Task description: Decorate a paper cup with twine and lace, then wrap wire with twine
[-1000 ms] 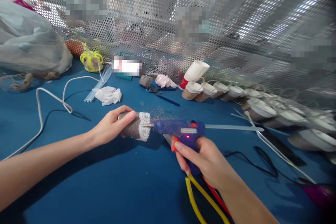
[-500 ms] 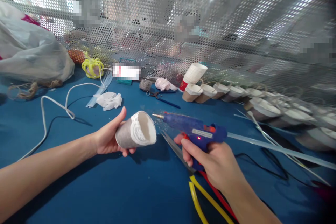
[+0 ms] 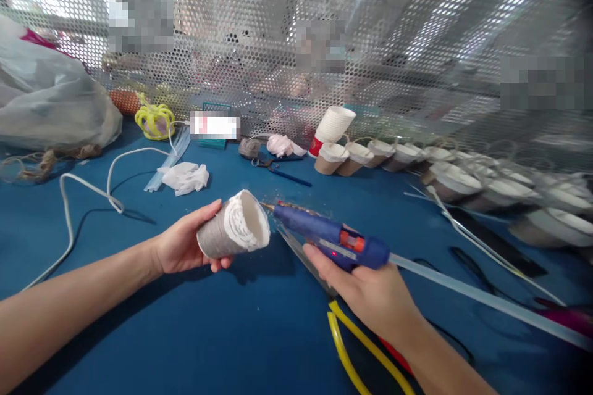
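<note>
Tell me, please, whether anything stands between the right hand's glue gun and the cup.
Nothing visible does: the glue gun in the right hand has its nozzle close to the rim of the cup in the left hand, though contact is unclear. The scissors lie on the table below the gun, not between.

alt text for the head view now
The left hand holds a tilted grey yarn-wrapped cup edged with white lace, while the right hand grips a blue plastic glue gun, its nozzle near the cup. Yellow-handled metal scissors lie on the blue tabletop; white-rimmed cups stand at right.
</note>
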The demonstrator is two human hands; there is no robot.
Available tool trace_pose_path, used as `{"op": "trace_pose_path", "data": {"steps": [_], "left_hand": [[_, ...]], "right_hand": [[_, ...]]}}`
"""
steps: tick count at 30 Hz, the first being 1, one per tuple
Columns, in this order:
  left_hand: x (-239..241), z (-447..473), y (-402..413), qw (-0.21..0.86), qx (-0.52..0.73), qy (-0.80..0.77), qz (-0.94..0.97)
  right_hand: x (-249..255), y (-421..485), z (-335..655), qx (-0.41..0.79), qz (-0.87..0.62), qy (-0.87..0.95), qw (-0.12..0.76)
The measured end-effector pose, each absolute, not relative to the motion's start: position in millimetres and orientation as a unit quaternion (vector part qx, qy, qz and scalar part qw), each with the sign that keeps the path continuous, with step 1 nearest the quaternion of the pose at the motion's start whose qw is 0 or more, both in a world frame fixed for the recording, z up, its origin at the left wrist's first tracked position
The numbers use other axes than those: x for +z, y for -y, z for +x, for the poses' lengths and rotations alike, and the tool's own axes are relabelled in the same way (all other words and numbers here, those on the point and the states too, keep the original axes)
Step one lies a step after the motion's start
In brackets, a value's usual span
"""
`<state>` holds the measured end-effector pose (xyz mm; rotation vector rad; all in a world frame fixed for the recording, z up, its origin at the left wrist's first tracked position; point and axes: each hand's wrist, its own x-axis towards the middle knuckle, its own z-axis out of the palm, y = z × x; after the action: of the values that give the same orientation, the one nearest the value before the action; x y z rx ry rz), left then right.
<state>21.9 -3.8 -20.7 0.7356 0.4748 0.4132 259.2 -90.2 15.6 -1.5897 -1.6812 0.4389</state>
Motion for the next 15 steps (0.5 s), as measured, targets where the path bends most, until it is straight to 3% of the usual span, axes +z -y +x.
{"op": "trace_pose_path", "data": {"steps": [15], "left_hand": [[-19.1, 23.2, 5.9, 0.881, 0.178, -0.247, 0.362]], "right_hand": [[23.8, 86.1, 252.9, 0.235, -0.608, 0.655, 0.383]]}}
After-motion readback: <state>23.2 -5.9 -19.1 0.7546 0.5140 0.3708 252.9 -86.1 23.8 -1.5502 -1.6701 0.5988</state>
